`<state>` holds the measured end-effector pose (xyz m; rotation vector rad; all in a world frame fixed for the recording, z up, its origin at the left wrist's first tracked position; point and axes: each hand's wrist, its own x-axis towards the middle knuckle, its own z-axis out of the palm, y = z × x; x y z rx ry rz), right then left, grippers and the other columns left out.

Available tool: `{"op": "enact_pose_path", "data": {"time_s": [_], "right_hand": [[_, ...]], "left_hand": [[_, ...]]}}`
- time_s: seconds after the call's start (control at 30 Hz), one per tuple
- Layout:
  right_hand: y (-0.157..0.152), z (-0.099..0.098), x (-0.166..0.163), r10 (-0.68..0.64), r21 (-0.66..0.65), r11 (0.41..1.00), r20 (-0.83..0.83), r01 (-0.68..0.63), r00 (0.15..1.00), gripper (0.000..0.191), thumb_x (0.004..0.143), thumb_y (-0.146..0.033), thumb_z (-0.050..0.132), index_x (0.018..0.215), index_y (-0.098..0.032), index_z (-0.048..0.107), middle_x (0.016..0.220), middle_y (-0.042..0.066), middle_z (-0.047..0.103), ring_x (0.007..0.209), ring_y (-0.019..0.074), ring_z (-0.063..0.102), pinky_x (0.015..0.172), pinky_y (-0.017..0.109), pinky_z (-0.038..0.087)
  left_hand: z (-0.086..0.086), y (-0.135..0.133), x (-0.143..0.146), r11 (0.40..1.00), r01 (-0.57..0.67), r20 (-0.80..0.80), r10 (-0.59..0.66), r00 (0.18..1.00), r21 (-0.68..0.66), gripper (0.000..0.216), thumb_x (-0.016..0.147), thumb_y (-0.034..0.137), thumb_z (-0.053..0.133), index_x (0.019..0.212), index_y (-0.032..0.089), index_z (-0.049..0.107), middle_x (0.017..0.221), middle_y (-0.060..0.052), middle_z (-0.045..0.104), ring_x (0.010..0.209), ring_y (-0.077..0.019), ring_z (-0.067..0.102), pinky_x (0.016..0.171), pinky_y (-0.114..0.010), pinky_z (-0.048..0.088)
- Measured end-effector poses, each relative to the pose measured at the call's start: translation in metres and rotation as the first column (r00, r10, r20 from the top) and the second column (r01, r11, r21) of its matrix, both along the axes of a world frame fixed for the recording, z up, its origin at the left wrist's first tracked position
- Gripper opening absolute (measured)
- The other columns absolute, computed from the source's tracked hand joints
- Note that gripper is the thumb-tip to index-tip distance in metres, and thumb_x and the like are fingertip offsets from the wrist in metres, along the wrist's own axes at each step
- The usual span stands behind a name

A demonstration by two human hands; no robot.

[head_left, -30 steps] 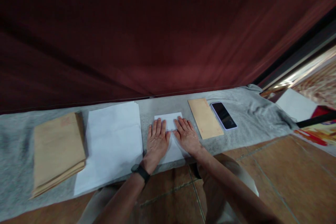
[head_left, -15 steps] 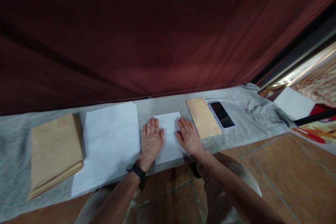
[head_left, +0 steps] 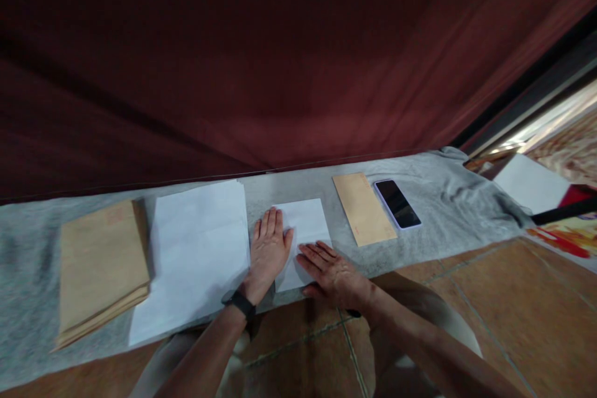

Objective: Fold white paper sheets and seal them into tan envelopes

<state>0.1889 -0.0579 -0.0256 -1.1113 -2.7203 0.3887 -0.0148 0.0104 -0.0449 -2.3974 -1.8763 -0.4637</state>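
Note:
A folded sheet of white paper [head_left: 305, 217] lies flat in front of me on a grey cloth. My left hand [head_left: 269, 245] rests flat along its left edge, fingers stretched out and pointing away from me. Across the near right part of the sheet lies my right hand [head_left: 332, 273], palm down with its fingers extended to the left. Neither hand grasps anything. Left of the folded sheet is a stack of larger white paper [head_left: 200, 255]. A single brown envelope [head_left: 364, 208] lies to the right.
A stack of brown envelopes [head_left: 102, 267] sits at the far left, touching the paper stack. A phone [head_left: 398, 204] lies right of the single envelope. The grey cloth [head_left: 448, 199] covers the narrow surface, with a dark red drape [head_left: 280, 74] behind and tiled floor [head_left: 494, 286] below.
My right hand has slid from the sheet's right edge toward me and left, turning so its fingers point left across the paper. My left hand has stayed in place.

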Motion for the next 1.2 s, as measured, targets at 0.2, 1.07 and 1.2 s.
{"op": "enact_pose_path", "data": {"time_s": [0.2,1.07,1.2], "right_hand": [[-0.004,0.010,0.002,0.000,-0.001,1.000,0.038,0.000,0.999,0.054,0.099,-0.037,0.054,0.148,-0.013,0.048,0.159,0.017,0.040,0.145,0.0284,0.041,0.124,0.047,0.028],[-0.005,0.032,0.010,0.052,-0.066,0.997,0.073,-0.048,0.996,0.065,0.091,-0.018,0.059,0.153,-0.015,0.038,0.158,0.015,0.042,0.144,0.0257,0.041,0.122,0.041,0.030],[0.000,0.034,0.014,0.052,-0.121,0.992,0.038,-0.047,0.998,0.063,0.092,-0.010,0.051,0.153,-0.020,0.040,0.157,0.010,0.045,0.144,0.0207,0.043,0.122,0.038,0.031]], "left_hand": [[0.001,0.000,0.000,1.000,-0.005,0.019,0.005,1.000,-0.002,0.059,0.101,0.039,0.037,0.150,0.007,0.042,0.157,-0.018,0.043,0.147,-0.0315,0.038,0.120,-0.051,0.030],[0.030,-0.060,-0.043,0.756,0.605,0.142,-0.589,0.795,-0.252,0.072,0.088,0.029,0.063,0.154,0.026,0.036,0.163,-0.006,0.035,0.153,-0.0254,0.028,0.124,-0.052,0.028],[0.036,-0.063,-0.042,0.764,0.596,0.109,-0.590,0.800,-0.245,0.071,0.086,0.030,0.066,0.152,0.026,0.041,0.162,-0.007,0.037,0.152,-0.0269,0.030,0.123,-0.052,0.029]]}}
